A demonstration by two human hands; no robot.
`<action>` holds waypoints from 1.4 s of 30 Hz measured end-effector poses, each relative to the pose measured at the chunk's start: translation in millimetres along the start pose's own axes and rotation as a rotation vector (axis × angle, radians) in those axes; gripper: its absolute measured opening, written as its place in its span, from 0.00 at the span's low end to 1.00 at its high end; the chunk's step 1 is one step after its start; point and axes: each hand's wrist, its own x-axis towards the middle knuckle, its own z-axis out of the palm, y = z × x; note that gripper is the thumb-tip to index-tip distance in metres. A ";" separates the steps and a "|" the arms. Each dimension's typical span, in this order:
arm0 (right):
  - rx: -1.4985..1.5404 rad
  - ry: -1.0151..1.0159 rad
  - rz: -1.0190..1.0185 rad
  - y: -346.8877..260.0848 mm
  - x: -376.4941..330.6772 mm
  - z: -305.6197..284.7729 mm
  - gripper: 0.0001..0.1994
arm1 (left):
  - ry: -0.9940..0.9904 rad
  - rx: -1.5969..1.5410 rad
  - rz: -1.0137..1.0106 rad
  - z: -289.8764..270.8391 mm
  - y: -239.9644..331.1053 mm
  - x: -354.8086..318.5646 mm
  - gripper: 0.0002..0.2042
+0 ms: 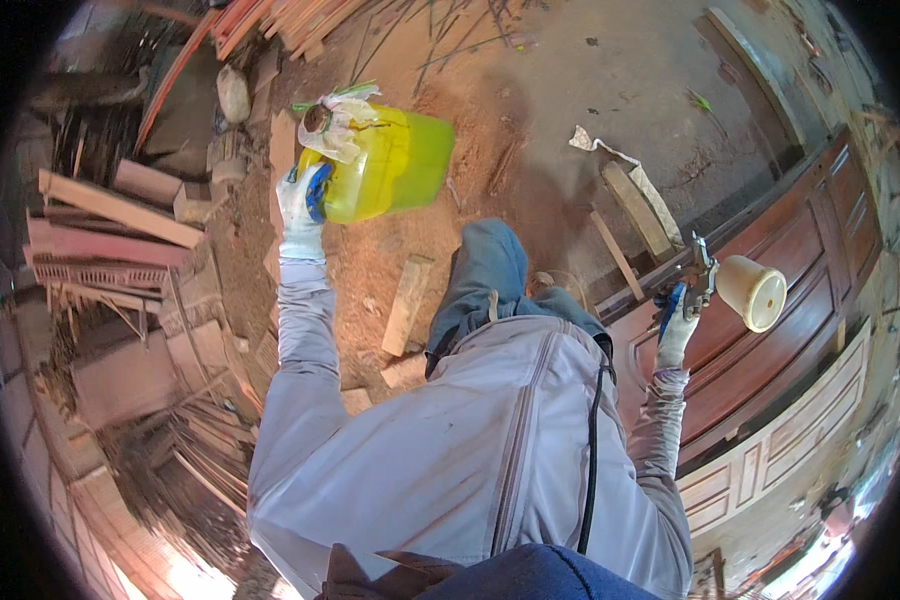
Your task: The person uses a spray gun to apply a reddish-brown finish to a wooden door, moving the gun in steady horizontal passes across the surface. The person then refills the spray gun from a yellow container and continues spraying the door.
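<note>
My left hand (301, 212), in a white and blue work glove, is closed on a translucent plastic jug (402, 168) of yellow-green liquid. A crumpled clear plastic wrap (346, 122) is bunched round the jug's neck, below a brownish cap. The jug is tilted, its neck to the left. My right hand (676, 332), gloved the same way, grips a metal spray gun (703, 274) fitted with an off-white cup (753, 292). Behind the gun lies a dark reddish-brown panelled door (770, 310), glossy on its surface.
A paler panelled door (785, 430) lies beyond the dark one at right. Wood offcuts (407, 305) are scattered on the dusty floor near my legs. Stacked boards and lumber (120, 208) fill the left side. Long reddish strips (305, 22) lie at the top. A pale plank (638, 212) rests near the dark door.
</note>
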 end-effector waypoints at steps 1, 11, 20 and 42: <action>0.028 0.036 -0.097 8.6 16.0 5.0 0.12 | -0.036 -0.010 0.019 15.1 -0.6 23.5 0.07; 0.222 0.350 -0.131 -8.9 72.0 144.7 0.09 | -0.372 0.028 -0.084 125.1 -112.6 248.5 0.07; 0.328 0.774 0.255 -10.6 74.9 207.0 0.09 | -0.583 0.323 -0.410 303.0 -161.6 372.7 0.11; -0.264 0.550 0.000 -299.1 710.7 134.2 0.16 | -1.105 0.657 -0.502 910.7 -30.7 641.1 0.13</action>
